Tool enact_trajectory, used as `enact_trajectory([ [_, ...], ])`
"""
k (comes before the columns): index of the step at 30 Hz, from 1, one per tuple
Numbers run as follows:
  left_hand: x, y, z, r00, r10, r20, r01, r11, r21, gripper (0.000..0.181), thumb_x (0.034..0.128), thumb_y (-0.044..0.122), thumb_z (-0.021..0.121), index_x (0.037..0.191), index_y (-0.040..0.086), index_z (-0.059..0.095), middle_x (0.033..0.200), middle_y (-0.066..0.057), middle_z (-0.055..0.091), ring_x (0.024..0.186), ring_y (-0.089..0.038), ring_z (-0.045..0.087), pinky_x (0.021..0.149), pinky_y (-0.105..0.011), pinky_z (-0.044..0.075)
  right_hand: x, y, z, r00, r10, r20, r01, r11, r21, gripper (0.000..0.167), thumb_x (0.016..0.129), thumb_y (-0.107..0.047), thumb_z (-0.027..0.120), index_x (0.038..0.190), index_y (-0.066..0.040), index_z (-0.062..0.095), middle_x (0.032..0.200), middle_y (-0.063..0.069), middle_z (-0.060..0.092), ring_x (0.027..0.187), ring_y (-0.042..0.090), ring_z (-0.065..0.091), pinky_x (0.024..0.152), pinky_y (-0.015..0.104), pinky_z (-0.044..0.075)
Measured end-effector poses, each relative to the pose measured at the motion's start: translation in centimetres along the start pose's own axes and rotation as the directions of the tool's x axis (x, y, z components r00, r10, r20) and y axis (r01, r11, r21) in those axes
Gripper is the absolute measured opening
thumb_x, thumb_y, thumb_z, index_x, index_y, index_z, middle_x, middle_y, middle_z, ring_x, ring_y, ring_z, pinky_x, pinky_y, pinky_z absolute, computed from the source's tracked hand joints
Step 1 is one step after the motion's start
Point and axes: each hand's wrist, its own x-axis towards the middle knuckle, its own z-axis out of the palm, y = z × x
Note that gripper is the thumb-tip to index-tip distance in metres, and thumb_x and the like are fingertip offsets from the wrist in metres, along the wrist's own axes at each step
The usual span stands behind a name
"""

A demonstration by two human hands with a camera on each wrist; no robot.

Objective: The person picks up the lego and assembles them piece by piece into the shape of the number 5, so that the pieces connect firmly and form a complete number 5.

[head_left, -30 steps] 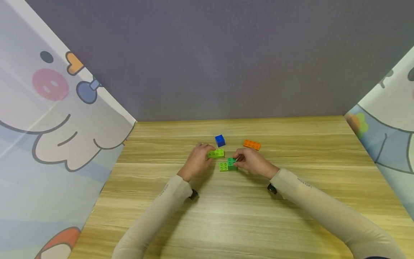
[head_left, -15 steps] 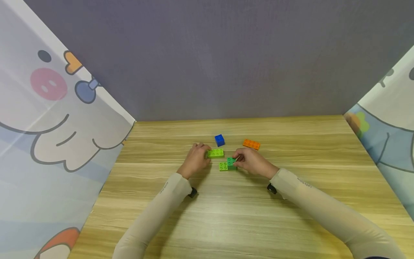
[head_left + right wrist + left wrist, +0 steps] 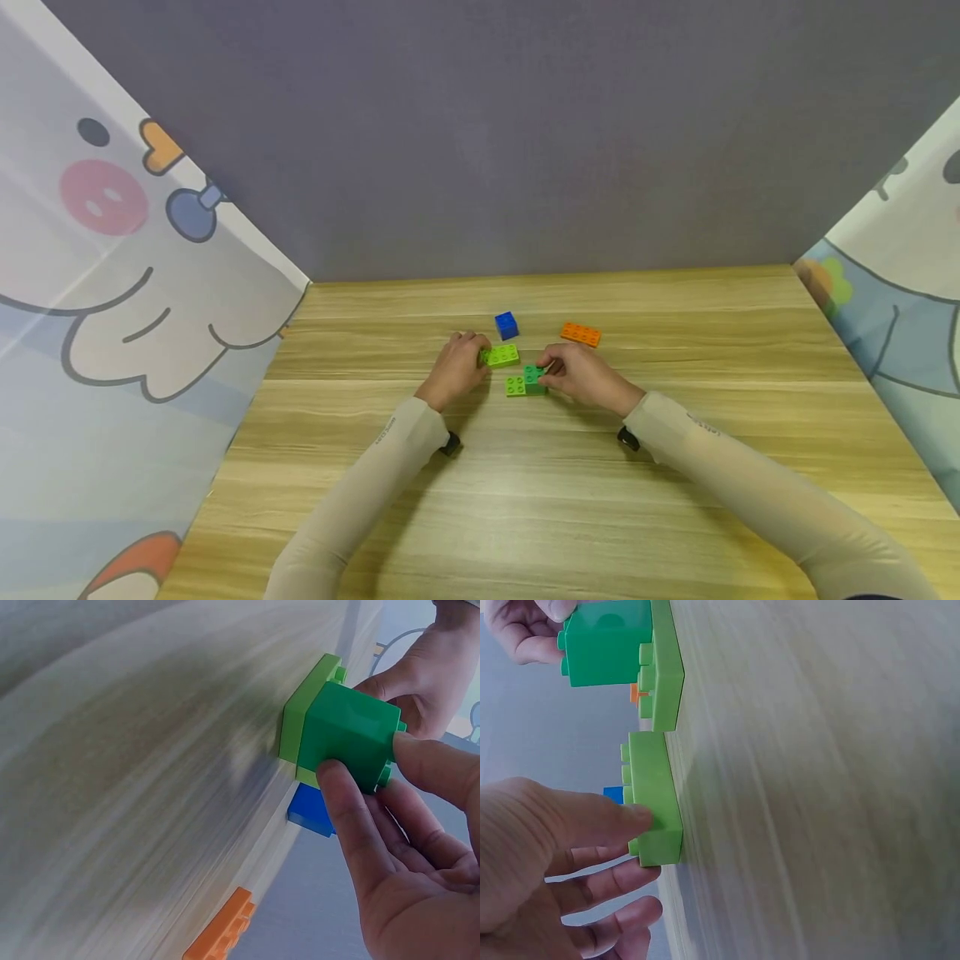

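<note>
My left hand [image 3: 454, 368] pinches the left end of a light green toy building brick [image 3: 505, 356] lying on the wooden table. In the left wrist view the thumb [image 3: 634, 819] presses the brick's near side, and fingers reach behind it. Just nearer to me, a dark green square brick [image 3: 349, 727] sits on the right half of a thin light green brick [image 3: 515, 386], whose left studs show. My right hand [image 3: 583, 377] holds the dark green brick, one finger on its side and the thumb at its studded top. The two light green bricks stand apart.
A blue square brick [image 3: 506, 325] lies behind the left hand's brick. To its right is an orange studded brick [image 3: 581, 335], beyond the right hand. A grey wall [image 3: 480, 167] rises at the table's back edge, with cartoon-printed panels [image 3: 180, 317] at both sides.
The left hand first drew back slightly left along its light green brick. Now that brick is turned a little, its right end farther from me. The right hand keeps its hold on the dark green brick.
</note>
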Motion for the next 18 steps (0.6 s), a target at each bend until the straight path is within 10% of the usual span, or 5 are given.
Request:
enact_trajectory([
  [18,-0.10,0.38,-0.18,0.999,0.014,-0.046,-0.014,1.000,-0.015,0.033,0.0832,0.012,0.071,0.114,0.003,0.064,0.115,-0.010,0.060,0.108,-0.029,0.051,0.098,-0.045,0.038,-0.19,0.08,0.26,1.000,0.003,-0.028,-0.004,1.000,-0.020,0.016,0.085,-0.007,0.071,0.100,-0.006,0.066,0.096,0.003,0.064,0.080,0.013,0.061,0.069,0.026,0.053],
])
